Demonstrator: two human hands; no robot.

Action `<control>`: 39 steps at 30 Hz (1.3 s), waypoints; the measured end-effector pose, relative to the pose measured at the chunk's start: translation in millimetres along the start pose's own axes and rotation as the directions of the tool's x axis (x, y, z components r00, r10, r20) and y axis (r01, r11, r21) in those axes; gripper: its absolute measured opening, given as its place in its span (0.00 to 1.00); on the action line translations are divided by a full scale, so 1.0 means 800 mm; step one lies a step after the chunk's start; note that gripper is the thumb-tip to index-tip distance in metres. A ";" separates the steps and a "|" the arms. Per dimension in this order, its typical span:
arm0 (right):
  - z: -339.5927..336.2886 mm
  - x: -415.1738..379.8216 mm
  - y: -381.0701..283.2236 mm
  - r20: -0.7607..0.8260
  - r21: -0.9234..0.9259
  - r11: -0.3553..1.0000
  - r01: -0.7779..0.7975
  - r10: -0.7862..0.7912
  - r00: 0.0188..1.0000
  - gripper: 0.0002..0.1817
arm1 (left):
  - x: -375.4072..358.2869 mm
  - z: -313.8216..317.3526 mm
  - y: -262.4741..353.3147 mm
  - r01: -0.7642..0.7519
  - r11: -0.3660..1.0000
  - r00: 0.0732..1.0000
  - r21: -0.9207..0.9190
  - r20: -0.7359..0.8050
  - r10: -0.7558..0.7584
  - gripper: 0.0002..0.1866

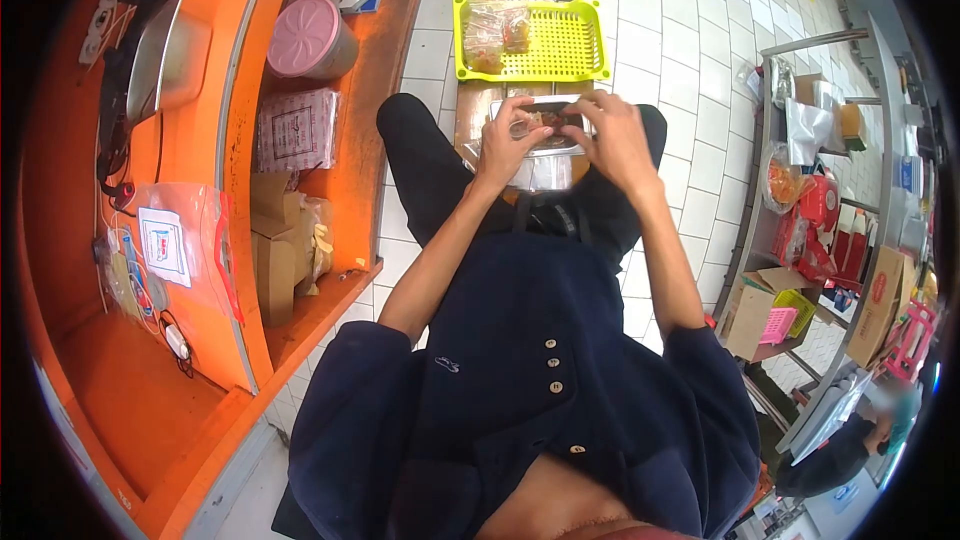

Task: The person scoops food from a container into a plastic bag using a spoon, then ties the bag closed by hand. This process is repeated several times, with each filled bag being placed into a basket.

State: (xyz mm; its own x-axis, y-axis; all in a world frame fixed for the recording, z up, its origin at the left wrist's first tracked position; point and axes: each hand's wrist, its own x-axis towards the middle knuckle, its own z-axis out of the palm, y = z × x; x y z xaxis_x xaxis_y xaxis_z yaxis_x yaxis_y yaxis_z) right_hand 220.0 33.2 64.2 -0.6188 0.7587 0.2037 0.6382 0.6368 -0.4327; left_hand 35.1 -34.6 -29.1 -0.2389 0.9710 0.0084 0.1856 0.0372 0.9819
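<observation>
Between my knees, a small pale-rimmed tray (555,99) with dark reddish-brown contents sits on a narrow wooden bench (472,112). My left hand (507,143) is at the tray's left side, thumb and fingers bent together over the contents. From the right, my right hand (612,138) reaches in with its fingertips pinched close to the left thumb. What the fingertips hold is too small to make out. Just beyond the tray stands a yellow-green basket (570,40) with several clear packets (490,35) of reddish-brown contents at its left end.
An orange shelf unit (365,70) stands on my left, holding a pink-lidded tub (305,37), printed packets (300,130) and a cardboard box (273,260). A metal rack (815,40) with boxes and bags stands right. Another person (835,460) is at the lower right.
</observation>
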 end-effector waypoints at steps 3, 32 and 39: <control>0.015 0.010 -0.035 0.059 0.172 0.984 0.036 -0.047 0.997 0.09 | 0.001 0.003 0.003 -0.122 0.993 0.993 0.010 -0.003 0.122 0.28; 0.108 -0.047 0.080 -0.001 -0.234 0.908 0.348 -0.359 0.934 0.19 | -0.015 -0.028 0.006 -0.168 0.933 0.975 0.317 -0.088 0.205 0.25; 0.097 -0.054 0.059 -0.038 -0.138 0.943 0.304 -0.312 0.949 0.19 | -0.019 -0.029 -0.004 -0.204 0.858 0.979 0.471 0.085 0.186 0.30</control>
State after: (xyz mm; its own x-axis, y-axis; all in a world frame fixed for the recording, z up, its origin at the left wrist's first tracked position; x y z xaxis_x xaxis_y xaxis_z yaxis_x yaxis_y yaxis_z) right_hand 241.2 19.9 -32.9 -0.7693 0.5268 0.3615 0.4765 0.8500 -0.2247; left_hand 16.5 -54.8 -27.6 -0.1187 0.9775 0.1745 0.6569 -0.0545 0.7520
